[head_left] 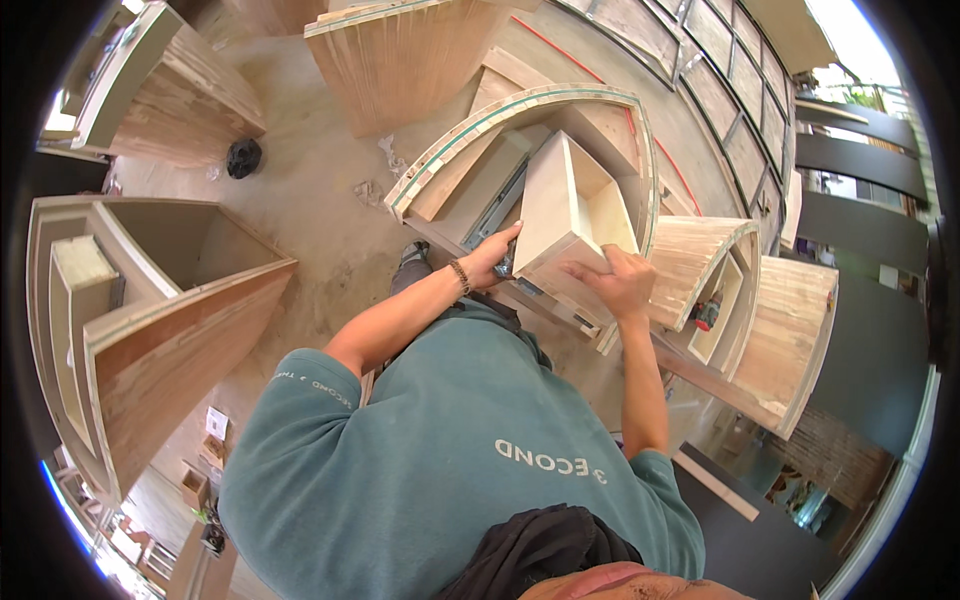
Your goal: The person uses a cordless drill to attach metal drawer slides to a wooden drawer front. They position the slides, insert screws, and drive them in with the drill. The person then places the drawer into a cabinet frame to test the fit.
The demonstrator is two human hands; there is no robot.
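Note:
A pale wooden drawer (548, 205) sits tilted partly inside an unfinished wooden cabinet (530, 100) with a curved edge. My left hand (488, 260) is closed on the drawer's near left corner, beside a dark metal drawer slide (500, 208) in the cabinet. Over the top edge of the drawer's near panel, my right hand (620, 283) is closed, with its thumb on the outer face. The inside of the drawer shows bare wood. What the left fingertips touch under the corner is hidden.
Another curved cabinet (190, 330) stands at my left, and more cabinets (400, 65) are at the far side. A neighbouring cabinet on the right (690, 260) holds a red and black tool (708, 312). A red cord (560, 48) crosses the floor near black metal frames (700, 100).

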